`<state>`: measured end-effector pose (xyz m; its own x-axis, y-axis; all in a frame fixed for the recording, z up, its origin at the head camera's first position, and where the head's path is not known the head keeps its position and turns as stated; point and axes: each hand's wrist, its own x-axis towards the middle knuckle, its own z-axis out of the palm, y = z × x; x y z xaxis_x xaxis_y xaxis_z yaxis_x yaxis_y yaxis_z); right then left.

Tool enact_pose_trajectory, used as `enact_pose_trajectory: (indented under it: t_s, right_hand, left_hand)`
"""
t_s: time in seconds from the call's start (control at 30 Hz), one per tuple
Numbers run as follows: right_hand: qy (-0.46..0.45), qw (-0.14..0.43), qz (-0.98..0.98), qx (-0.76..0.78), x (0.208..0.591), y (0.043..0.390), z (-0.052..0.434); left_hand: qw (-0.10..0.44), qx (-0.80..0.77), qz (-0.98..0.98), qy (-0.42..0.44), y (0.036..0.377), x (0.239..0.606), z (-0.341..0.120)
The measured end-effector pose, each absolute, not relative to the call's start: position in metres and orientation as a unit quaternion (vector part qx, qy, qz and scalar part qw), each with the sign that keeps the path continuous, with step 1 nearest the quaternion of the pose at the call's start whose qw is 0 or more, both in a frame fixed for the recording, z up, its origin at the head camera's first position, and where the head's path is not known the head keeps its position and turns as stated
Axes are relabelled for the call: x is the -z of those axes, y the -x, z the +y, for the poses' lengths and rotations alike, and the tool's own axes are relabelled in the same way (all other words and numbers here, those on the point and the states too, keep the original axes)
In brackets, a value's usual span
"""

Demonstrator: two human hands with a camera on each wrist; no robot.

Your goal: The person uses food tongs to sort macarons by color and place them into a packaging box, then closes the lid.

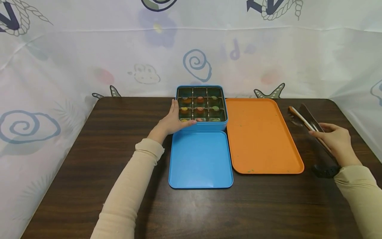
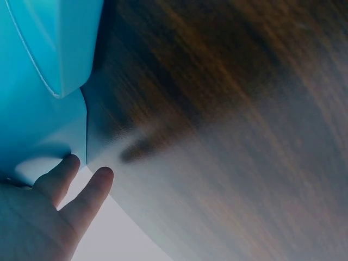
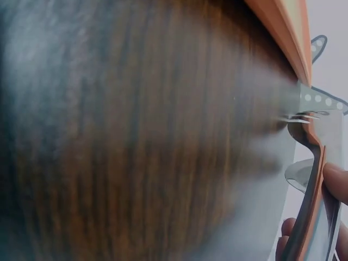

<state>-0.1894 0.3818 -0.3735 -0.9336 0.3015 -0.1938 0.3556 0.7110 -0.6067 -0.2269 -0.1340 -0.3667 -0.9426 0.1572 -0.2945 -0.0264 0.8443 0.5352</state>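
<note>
Blue tin, orange tray, dark wood worktop

The tin (image 1: 201, 125) and its lid (image 1: 200, 159) are bright blue; the tin's dark compartments hold orange, green and yellow pieces. The tray (image 1: 262, 136) is plain orange with green specks. The worktop (image 1: 89, 159) is dark brown woodgrain. The tongs (image 1: 310, 127) are orange and silver. Both sleeves (image 1: 128, 186) are beige. The backdrop (image 1: 89, 49) is white with blue spirals.

The left wrist view cuts off the blue tin (image 2: 32, 109) and blurs the surface (image 2: 228, 109); the right wrist view crops the tongs (image 3: 312, 179); the tin's small coloured pieces (image 1: 200, 108) stay unidentifiable.
</note>
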Motion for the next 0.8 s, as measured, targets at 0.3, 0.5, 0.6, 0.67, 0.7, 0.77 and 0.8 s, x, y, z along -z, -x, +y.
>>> enact_pose_trajectory:
  t_s: [0.3, 0.5, 0.6, 0.67, 0.7, 0.77, 0.8]
  right_hand:
    - [-0.165, 0.059, 0.924, 0.340, 0.3796, 0.1901, 0.3883]
    - [-0.157, 0.070, 0.923, 0.344, 0.3815, 0.1896, 0.3890]
    - [-0.148, 0.079, 0.925, 0.340, 0.3806, 0.1896, 0.3884]
    - [-0.144, 0.084, 0.926, 0.339, 0.3790, 0.1888, 0.3884]
    - [-0.143, 0.083, 0.926, 0.340, 0.3782, 0.1886, 0.3880]
    - [-0.144, 0.080, 0.924, 0.345, 0.3758, 0.1883, 0.3864]
    - [-0.144, 0.074, 0.924, 0.347, 0.3740, 0.1881, 0.3849]
  left_hand:
    - [0.171, -0.276, 0.945, -0.037, 0.2272, 0.3652, -0.1350]
    - [0.164, -0.278, 0.946, -0.035, 0.2278, 0.3667, -0.1343]
    - [0.165, -0.274, 0.947, -0.035, 0.2284, 0.3673, -0.1351]
    - [0.165, -0.265, 0.949, -0.040, 0.2291, 0.3664, -0.1350]
    - [0.167, -0.260, 0.950, -0.042, 0.2294, 0.3661, -0.1351]
    - [0.165, -0.252, 0.952, -0.047, 0.2298, 0.3657, -0.1354]
    - [0.165, -0.248, 0.953, -0.048, 0.2301, 0.3657, -0.1356]
